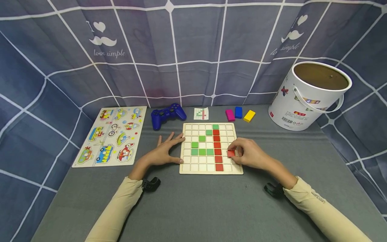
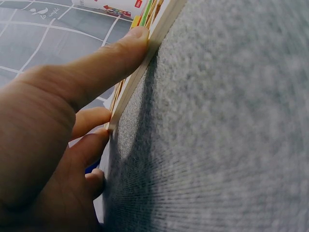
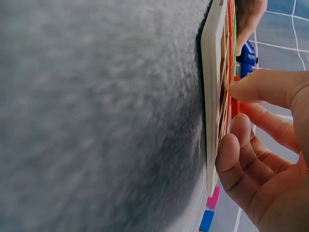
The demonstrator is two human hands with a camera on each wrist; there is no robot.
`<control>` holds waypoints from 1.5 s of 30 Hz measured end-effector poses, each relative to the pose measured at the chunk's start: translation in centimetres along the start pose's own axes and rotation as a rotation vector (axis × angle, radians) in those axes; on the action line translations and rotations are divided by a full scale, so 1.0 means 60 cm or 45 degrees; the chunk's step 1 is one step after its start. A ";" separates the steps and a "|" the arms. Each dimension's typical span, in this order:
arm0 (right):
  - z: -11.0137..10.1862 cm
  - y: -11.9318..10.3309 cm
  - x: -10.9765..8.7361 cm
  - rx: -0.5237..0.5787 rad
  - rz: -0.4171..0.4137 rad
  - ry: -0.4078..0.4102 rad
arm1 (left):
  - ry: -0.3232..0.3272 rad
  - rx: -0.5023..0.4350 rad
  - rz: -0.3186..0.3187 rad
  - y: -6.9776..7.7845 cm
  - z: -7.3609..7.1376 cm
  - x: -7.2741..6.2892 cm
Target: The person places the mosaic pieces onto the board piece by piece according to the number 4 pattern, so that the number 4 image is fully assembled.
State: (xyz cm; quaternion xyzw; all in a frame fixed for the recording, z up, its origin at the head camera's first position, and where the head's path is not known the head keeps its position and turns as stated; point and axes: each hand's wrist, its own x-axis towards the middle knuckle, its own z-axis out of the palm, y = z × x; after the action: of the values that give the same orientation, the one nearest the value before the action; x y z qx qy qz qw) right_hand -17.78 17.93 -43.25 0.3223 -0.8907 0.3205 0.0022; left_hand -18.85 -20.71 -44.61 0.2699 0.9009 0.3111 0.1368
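Observation:
A wooden grid board [image 1: 201, 170] lies on the grey table, with green tiles [image 1: 202, 152] in a stepped pattern and a column of red tiles [image 1: 217, 145]. My right hand [image 1: 251, 153] pinches a red square tile [image 1: 231, 153] between thumb and fingers, over the board's right columns. In the right wrist view the red tile [image 3: 235, 107] stands close over the grid, and the other fingers curl near the board's edge. My left hand [image 1: 161, 151] rests against the board's left edge with fingers spread; in the left wrist view its thumb [image 2: 137, 36] presses on the rim.
Behind the board lie a small pattern card [image 1: 201, 113], a blue game controller [image 1: 167, 116], and pink [image 1: 230, 115], blue [image 1: 238, 112] and yellow [image 1: 249, 116] blocks. A vehicle picture board [image 1: 110, 136] lies at left. A white bucket [image 1: 308, 97] stands at back right.

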 end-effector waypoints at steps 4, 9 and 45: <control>0.007 -0.001 0.014 0.003 -0.012 -0.013 | -0.002 -0.007 0.003 0.004 0.001 0.000; 0.010 -0.001 0.026 0.006 -0.010 -0.059 | -0.007 -0.003 0.006 0.007 0.003 0.001; -0.001 -0.002 0.029 0.030 0.084 -0.119 | -0.004 0.007 -0.002 0.003 0.001 -0.003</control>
State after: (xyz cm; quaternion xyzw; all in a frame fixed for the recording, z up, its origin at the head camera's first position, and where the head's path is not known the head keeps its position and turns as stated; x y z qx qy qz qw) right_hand -19.09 16.86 -42.76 0.3075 -0.8961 0.3156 -0.0537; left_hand -18.62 -20.64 -44.51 0.2701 0.9018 0.3080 0.1378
